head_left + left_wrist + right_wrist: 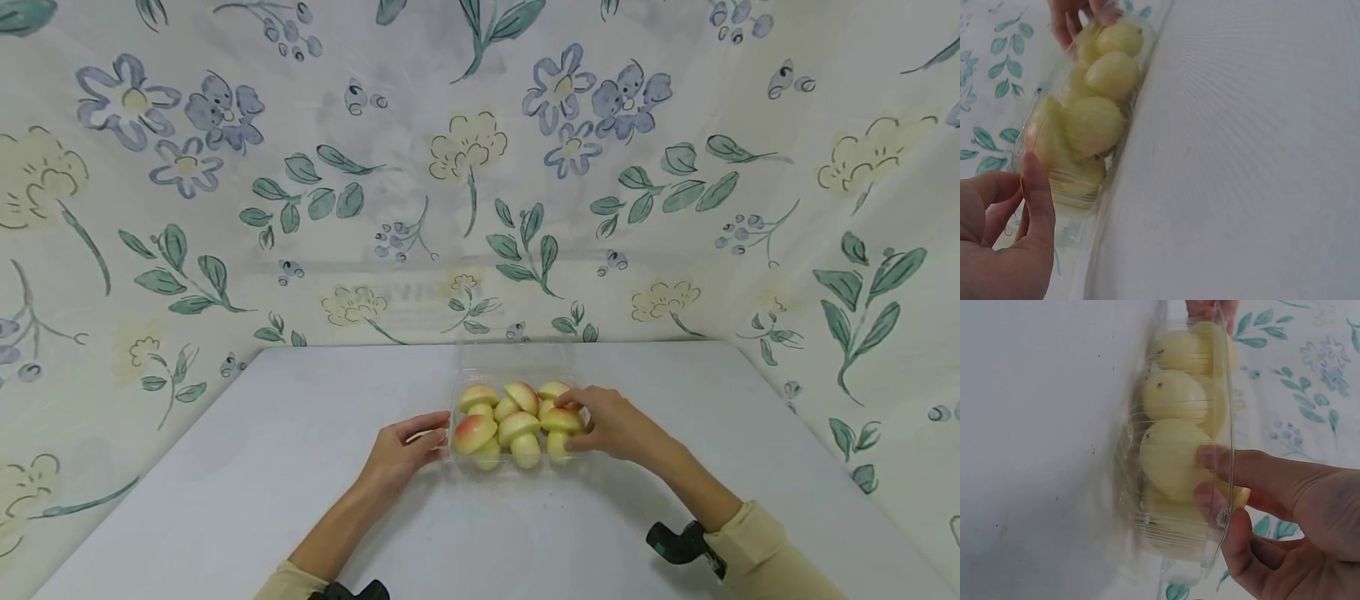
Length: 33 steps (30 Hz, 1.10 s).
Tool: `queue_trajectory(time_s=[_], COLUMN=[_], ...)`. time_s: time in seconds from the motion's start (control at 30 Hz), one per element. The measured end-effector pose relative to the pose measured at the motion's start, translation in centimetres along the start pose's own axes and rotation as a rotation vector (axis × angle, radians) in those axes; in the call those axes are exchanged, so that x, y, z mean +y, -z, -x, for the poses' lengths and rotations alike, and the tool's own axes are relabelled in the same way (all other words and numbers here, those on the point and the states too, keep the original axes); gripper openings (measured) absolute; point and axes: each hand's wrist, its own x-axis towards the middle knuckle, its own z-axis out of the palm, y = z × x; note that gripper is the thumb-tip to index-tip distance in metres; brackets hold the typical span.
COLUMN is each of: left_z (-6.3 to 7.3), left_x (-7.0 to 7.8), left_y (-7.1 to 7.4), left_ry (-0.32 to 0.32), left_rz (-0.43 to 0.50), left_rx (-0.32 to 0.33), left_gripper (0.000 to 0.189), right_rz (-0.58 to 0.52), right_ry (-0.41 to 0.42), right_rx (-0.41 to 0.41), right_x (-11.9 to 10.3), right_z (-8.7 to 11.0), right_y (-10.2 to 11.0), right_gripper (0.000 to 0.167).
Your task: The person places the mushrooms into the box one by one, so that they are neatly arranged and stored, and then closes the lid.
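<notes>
A clear plastic clamshell box [501, 463] sits on the table with its lid [513, 358] raised at the back. Several yellow-green, mushroom-shaped pieces with red-blushed caps fill it in two rows. At the box's left end, my left hand [405, 450] pinches the rim between thumb and fingers; the left wrist view shows this hand [1016, 231] at the rim. My right hand [615, 423] reaches over the right end and grips the front right mushroom-shaped piece [558, 421]. In the right wrist view, thumb and finger show through the wall against that piece [1172, 459].
The white table [300, 417] extends around the box on both sides and in front. A floral cloth [420, 167] hangs behind it and along the sides. Dark wrist-worn devices [678, 543] sit by both beige sleeves [772, 554].
</notes>
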Motion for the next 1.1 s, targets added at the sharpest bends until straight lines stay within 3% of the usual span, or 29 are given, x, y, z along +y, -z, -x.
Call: queue_trajectory(time_s=[0.23, 0.5, 0.73, 1.1], left_z=[0.0, 0.0, 0.0, 0.2], left_x=[0.2, 0.1, 0.0, 0.2], left_y=[0.1, 0.0, 0.0, -0.1], left_ry=[0.005, 0.002, 0.001, 0.013], left_rz=[0.0, 0.001, 0.006, 0.028], left_rx=[-0.004, 0.0, 0.006, 0.002], left_gripper=[0.042, 0.042, 0.043, 0.044], right_rz=[0.018, 0.036, -0.017, -0.066], right_ry=[0.03, 0.039, 0.062, 0.014], right_rx=[0.037, 0.023, 0.005, 0.017], right_x=[0.1, 0.1, 0.3, 0.5], right_z=[-0.2, 0.0, 0.0, 0.3], right_y=[-0.4, -0.3, 0.2, 1.5], right_gripper=[0.04, 0.047, 0.046, 0.044])
